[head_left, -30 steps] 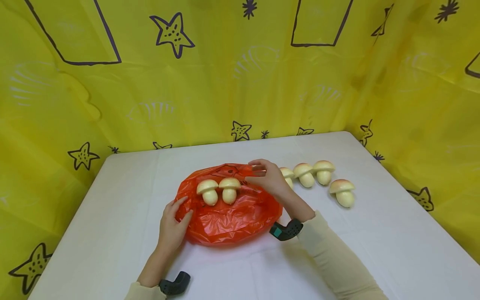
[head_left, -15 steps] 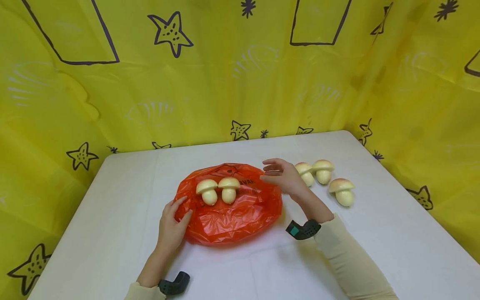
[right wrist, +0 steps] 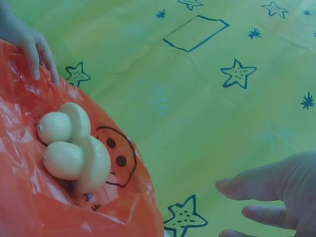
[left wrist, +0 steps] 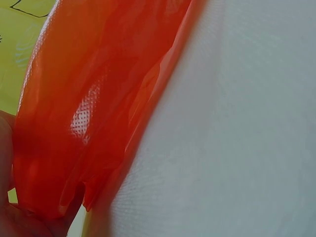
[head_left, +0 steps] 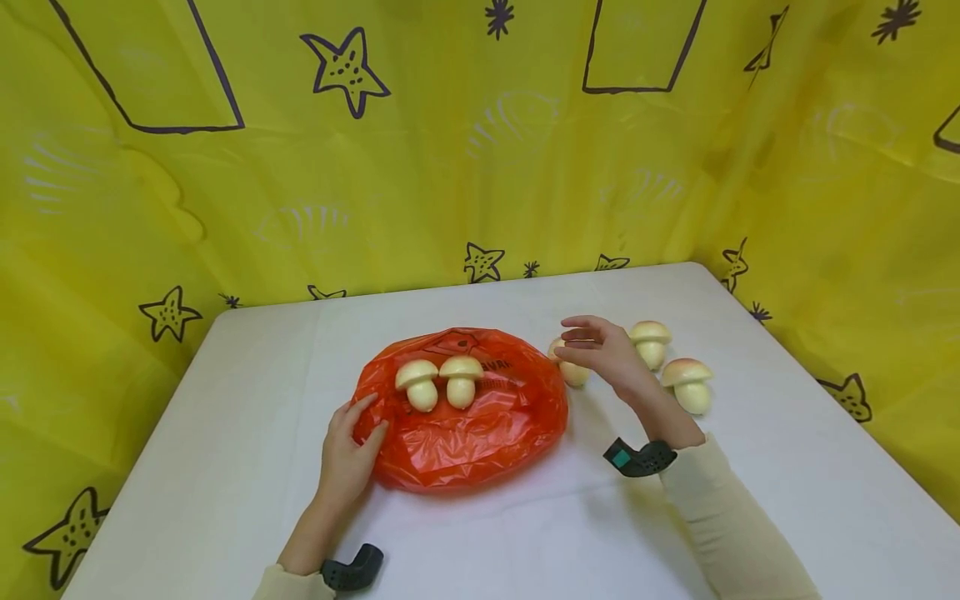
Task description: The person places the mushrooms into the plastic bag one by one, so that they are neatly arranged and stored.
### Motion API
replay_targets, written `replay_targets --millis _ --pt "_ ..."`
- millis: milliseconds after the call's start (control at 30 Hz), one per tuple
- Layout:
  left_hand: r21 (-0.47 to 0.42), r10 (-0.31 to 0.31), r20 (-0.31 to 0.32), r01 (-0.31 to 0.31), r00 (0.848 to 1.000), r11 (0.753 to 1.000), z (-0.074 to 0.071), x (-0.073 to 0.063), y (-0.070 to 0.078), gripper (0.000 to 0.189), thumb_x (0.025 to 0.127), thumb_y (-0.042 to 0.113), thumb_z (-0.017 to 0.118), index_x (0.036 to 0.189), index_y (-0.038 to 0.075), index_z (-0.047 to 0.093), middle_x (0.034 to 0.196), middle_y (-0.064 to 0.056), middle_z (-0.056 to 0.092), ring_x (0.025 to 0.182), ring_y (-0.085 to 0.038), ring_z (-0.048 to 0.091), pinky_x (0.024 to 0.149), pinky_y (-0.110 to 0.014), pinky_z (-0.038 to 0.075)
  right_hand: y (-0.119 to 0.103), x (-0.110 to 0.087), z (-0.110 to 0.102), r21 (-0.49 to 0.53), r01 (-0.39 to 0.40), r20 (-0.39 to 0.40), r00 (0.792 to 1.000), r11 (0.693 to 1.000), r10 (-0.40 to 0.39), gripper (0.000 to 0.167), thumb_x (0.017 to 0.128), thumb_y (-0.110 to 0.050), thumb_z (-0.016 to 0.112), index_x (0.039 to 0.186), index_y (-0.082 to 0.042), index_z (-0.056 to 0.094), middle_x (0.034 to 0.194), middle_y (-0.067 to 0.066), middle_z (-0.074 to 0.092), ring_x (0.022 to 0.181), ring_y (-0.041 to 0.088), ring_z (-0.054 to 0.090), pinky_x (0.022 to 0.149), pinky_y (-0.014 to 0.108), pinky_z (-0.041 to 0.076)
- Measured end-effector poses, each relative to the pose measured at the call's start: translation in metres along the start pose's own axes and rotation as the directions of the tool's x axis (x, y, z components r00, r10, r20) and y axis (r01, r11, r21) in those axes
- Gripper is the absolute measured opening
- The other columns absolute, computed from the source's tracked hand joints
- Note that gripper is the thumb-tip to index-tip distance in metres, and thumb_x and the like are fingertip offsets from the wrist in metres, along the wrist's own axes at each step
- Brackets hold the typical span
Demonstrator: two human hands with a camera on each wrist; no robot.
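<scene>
A red plastic bag [head_left: 465, 450] lies spread on the table. My left hand [head_left: 347, 454] holds its left edge, thumb and fingers over the rim; in the left wrist view the bag's red side [left wrist: 94, 108] runs up from that hand. Two toy mushrooms, one left [head_left: 418, 385] and one right [head_left: 461, 382], sit side by side on the bag. My right hand [head_left: 611, 354] hovers right of the bag, fingers loosely extended and holding nothing. It partly covers a mushroom [head_left: 576, 372] beside the bag. In the right wrist view its fingers [right wrist: 256, 185] are apart.
Further right on the white table [head_left: 225, 433] lie two more mushrooms, one farther back [head_left: 651, 343] and one nearer [head_left: 688, 385]. A yellow curtain [head_left: 420, 167] with starfish drawings hangs behind the table and along its sides.
My right hand has moved from over the bag's right part out to the right, over the loose mushrooms. The left hand and the two mushrooms on the bag have stayed put.
</scene>
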State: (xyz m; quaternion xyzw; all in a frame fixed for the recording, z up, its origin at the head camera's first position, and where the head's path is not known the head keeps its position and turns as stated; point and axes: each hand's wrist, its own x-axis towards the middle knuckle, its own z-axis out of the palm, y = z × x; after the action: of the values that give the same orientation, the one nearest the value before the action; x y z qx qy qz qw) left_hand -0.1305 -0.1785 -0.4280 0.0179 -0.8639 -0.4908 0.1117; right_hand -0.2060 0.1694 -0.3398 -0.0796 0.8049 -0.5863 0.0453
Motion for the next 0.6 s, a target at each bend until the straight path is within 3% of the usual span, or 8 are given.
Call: replay_targets --millis 200,467,600 --pt "-0.002 -0.003 0.001 0.003 1.000 1.000 0.000 -0.001 0.000 0.042 0.087 0.008 0.059 0.128 0.003 0.050 0.129 -0.023 0.039 0.119 -0.037 0.037 0.094 -0.052 0.037 0.002 -0.004 -0.011 -0.050 -0.016 -0.024 1.000 0.999 0.014 0.049 0.084 -0.012 0.066 0.127 0.004 0.047 0.121 0.027 0.051 0.110 0.038 0.051 0.089 0.042 0.045" --pt "-0.001 -0.004 -0.001 0.004 1.000 1.000 0.000 0.000 0.000 0.041 0.087 0.008 0.059 0.128 0.003 0.051 0.130 -0.023 0.039 0.120 -0.038 0.037 0.094 -0.053 0.037 -0.003 -0.010 -0.028 -0.060 -0.009 -0.043 0.999 0.998 0.006 0.050 0.086 -0.014 0.065 0.128 0.006 0.045 0.121 0.028 0.050 0.110 0.037 0.051 0.084 0.026 0.047" --pt "0.000 -0.026 0.013 0.026 1.000 1.000 -0.001 0.000 0.001 0.042 0.088 0.010 0.058 0.129 0.005 0.050 0.132 -0.022 0.038 0.121 -0.037 0.036 0.093 -0.051 0.039 -0.006 -0.012 -0.037 -0.068 -0.022 -0.055 0.998 0.997 0.018 0.053 0.087 -0.018 0.064 0.130 0.005 0.043 0.122 0.026 0.049 0.111 0.037 0.050 0.087 0.027 0.045"
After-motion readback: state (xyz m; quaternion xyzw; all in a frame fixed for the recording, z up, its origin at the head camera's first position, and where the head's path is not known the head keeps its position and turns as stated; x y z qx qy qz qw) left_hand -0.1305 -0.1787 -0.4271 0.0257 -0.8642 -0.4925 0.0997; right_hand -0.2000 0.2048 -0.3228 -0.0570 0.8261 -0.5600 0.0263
